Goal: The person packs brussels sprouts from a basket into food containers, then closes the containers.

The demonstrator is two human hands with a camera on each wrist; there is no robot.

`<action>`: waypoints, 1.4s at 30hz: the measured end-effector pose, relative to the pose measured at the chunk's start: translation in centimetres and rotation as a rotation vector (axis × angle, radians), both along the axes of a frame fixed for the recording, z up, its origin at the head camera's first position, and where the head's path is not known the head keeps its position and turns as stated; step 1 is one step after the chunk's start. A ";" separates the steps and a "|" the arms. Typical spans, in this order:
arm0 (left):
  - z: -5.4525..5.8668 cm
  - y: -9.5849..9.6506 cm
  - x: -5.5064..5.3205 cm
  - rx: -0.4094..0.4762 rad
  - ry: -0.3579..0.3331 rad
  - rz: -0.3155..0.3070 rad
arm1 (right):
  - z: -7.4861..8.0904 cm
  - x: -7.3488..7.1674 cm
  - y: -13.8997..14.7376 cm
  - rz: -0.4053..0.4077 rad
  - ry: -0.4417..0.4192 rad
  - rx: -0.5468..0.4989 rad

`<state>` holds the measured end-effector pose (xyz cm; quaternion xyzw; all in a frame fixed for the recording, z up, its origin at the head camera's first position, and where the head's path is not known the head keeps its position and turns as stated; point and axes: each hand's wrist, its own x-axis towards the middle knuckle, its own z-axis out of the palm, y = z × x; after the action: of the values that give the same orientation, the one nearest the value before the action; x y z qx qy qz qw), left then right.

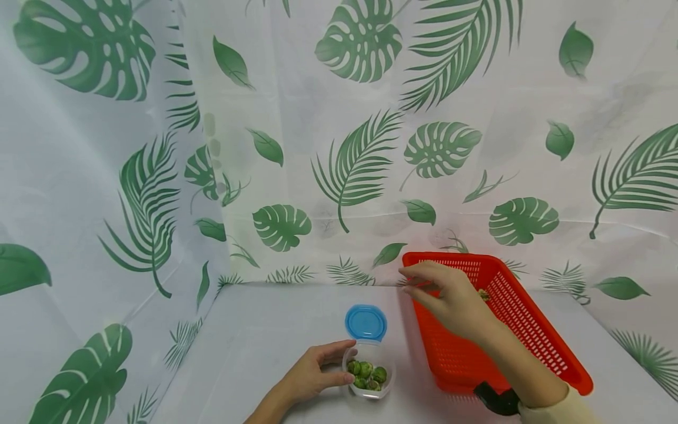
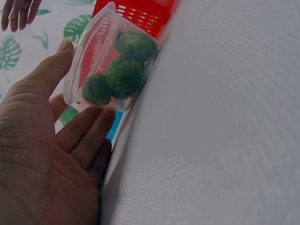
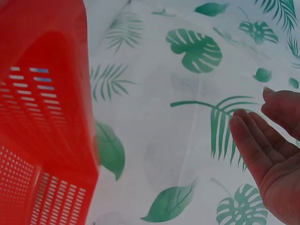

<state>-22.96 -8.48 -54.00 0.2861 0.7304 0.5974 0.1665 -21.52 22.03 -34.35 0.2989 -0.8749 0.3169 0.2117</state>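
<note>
A small clear plastic container (image 1: 389, 377) stands on the table with its blue lid (image 1: 365, 322) flipped open behind it. Several Brussels sprouts (image 1: 365, 371) lie inside. My left hand (image 1: 318, 372) holds the container from its left side, thumb toward the front and fingers round the back. The left wrist view shows the thumb by the rim and several sprouts (image 2: 123, 75) through the clear wall. Up over the left part of a red basket (image 1: 529, 318) is my right hand (image 1: 450, 297), its fingers extended and nothing between them.
The red perforated basket stands on the right of the white table (image 1: 254, 330). A small pale green piece (image 1: 483, 295) shows inside it, partly hidden behind the right hand. White sheets with green leaf prints (image 1: 349, 171) hang behind and at the sides.
</note>
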 end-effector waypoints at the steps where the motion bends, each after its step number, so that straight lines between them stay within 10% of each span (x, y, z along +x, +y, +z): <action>1: 0.0 0.0 0.0 -0.001 -0.001 0.001 | 0.1 -0.1 0.2 -0.009 0.005 0.008; 42: -0.1 -0.1 -0.1 0.018 -0.018 0.000 | -1.2 -5.6 8.5 -0.203 -0.231 0.046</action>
<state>-23.07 -8.60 -54.13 0.2823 0.7236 0.6063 0.1707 -27.12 30.50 -35.51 0.1753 -0.9261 0.3061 0.1338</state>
